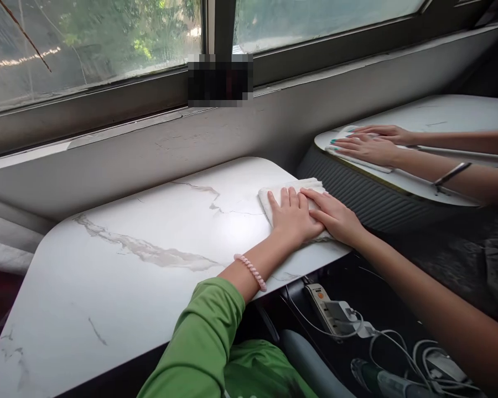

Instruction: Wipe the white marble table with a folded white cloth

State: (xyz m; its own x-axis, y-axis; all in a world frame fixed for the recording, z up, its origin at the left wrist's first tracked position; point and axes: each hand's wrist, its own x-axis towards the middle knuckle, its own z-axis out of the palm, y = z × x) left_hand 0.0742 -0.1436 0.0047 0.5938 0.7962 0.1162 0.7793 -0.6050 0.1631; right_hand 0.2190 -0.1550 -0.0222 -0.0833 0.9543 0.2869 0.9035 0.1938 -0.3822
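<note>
A folded white cloth (314, 184) lies on the right end of a white marble-patterned tabletop (157, 293). My left hand (294, 216) presses flat on this cloth with its fingers spread, and a pink beaded bracelet (251, 272) circles the wrist. Beside it, my right hand (334, 216) rests palm down with fingers stretched out over the cloth's right part, its fingertips close to the left hand. The palms hide much of the cloth. Neither hand is wrapped around anything.
Another person's hands (369, 146) press a white cloth on a second marble-patterned table (460, 113) at right. Below the near edge are a power strip (321, 304) with plugged chargers and loose white cables (402, 354). A wall and windows (128, 38) border the far side.
</note>
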